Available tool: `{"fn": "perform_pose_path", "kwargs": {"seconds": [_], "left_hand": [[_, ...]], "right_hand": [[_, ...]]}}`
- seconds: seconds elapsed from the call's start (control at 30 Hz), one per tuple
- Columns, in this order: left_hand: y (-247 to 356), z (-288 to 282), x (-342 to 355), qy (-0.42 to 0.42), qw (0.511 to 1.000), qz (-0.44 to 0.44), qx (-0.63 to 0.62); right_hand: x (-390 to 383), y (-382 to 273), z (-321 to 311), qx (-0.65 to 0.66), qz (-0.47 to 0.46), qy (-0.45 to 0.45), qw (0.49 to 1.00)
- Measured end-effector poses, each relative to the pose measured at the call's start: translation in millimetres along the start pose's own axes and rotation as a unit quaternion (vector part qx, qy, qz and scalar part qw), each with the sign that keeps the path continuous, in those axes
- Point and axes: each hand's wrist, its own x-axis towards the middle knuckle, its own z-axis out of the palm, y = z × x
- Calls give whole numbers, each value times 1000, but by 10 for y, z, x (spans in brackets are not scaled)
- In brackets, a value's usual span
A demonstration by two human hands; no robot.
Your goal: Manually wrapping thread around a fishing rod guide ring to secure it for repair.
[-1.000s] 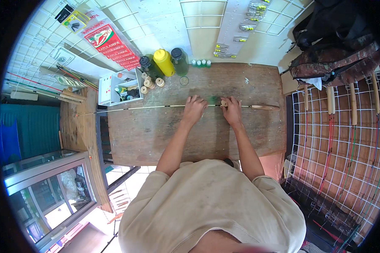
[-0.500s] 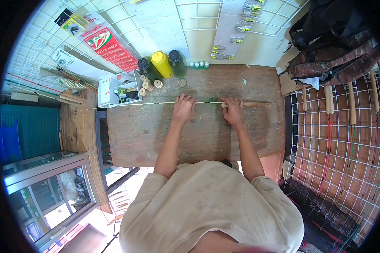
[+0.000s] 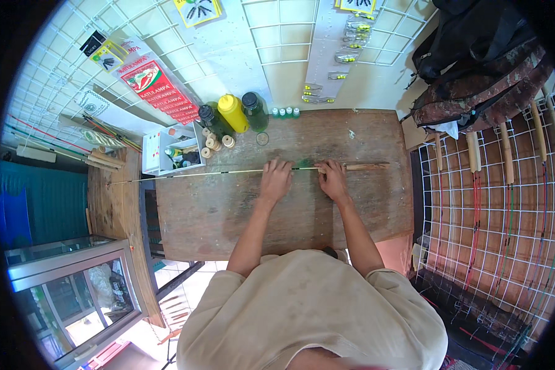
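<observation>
Two hands rest on the wooden table (image 3: 228, 216), and from my remote seat I read them as follows. My left hand (image 3: 276, 180) lies palm down over a thin rod (image 3: 197, 174), fingers curled on it and pressing it to the tabletop. My right hand (image 3: 333, 180) lies just beside it to the right, fingers bent over the same rod where a green wrapped section (image 3: 303, 165) shows between the two hands. I cannot tell whether either hand fully encloses the rod or only pins it flat. The rod runs left to right across the far half of the table: its thin pale tip reaches past the table's left edge, and its thicker wooden handle (image 3: 367, 166) lies to the right of my right hand. Behind the rod, near the wall, stand a yellow bottle (image 3: 232, 113), a dark green bottle (image 3: 254, 111) and a black-capped bottle (image 3: 208, 118), close together. To their left sits a white box (image 3: 160, 145) holding small items, with several small spools (image 3: 214, 143) just beside it. A row of small green-capped vials (image 3: 285, 112) stands against the wall. To the right, a wire rack (image 3: 493, 203) holds more rods, and a camouflage bag (image 3: 475, 92) hangs above it.
</observation>
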Motion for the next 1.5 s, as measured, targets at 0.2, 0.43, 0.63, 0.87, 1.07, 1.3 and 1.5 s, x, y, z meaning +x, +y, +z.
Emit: {"fn": "perform_pose_path", "kwargs": {"seconds": [0.2,0.43,0.63,0.87,1.07,1.3,1.5], "left_hand": [[221,90,140,-4,998,32,-61],[630,392,-9,44,997,-24,-60],[562,351,-165,40,995,-48,-73],[652,351,-53,42,998,-38,-31],[631,363,38,26,996,-90,-3],[650,413,140,29,995,-100,7],[643,452,234,24,995,-98,13]], "right_hand": [[-23,-16,36,-33,1,5,999],[-112,-391,2,-4,103,60,993],[-413,-196,-79,-29,128,87,987],[-371,-144,-273,-35,110,12,993],[-280,-19,-377,-14,61,-27,998],[-166,172,-436,-28,3,-60,998],[-134,294,-398,-23,-9,-76,997]]}}
